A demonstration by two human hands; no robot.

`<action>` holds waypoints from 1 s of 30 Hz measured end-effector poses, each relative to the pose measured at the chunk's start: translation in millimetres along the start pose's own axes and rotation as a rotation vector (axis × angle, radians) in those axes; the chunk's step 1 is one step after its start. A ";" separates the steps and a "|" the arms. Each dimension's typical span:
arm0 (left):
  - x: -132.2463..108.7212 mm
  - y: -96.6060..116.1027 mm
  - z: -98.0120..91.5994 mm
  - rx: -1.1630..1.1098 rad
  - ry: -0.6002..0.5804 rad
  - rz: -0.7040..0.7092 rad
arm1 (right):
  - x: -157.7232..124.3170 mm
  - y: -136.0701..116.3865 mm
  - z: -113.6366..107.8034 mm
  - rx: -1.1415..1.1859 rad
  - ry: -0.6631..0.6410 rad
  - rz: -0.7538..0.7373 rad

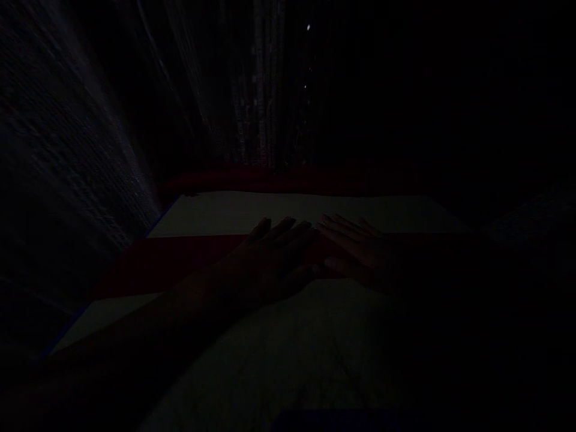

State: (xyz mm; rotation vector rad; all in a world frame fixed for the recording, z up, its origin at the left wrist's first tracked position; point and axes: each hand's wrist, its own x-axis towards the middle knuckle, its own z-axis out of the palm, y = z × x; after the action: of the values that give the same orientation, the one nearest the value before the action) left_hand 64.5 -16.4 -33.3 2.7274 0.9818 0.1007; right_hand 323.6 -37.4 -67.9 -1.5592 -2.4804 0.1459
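Note:
The view is very dark. My left hand (279,258) lies flat with its fingers stretched out over a red strip of cloth (180,258). Close beside it, my right hand (357,249) is also spread flat, its fingertips pointing toward the left hand's. Neither hand shows anything held. Beneath the red strip is a pale flat surface (297,336), which shows both in front of the strip and beyond it. The right forearm is lost in shadow.
A dark red fabric edge (288,180) runs along the far side. Blue edging (67,330) borders the pale surface at the left. Dim vertical streaked shapes (261,90) stand behind, and a greyish textured area (90,120) is at the left. The right side is nearly black.

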 end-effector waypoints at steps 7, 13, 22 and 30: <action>-0.1 2.7 -3.5 -0.022 -0.025 -0.007 | -0.2 1.3 0.0 0.019 0.023 -0.034; -0.2 4.3 -4.2 -0.001 -0.040 -0.016 | 1.1 3.7 0.4 0.002 0.001 -0.024; 0.2 5.0 -6.2 0.006 -0.072 -0.041 | -1.6 0.7 2.3 -0.017 0.052 -0.030; -0.9 3.3 -7.0 0.032 -0.073 -0.076 | -0.7 1.1 2.4 -0.009 0.040 -0.024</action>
State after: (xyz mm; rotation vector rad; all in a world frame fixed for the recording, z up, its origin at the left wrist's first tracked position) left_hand 64.9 -18.0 -25.7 2.6975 1.0732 -0.0277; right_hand 324.3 -37.5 -70.5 -1.5206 -2.4710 0.0982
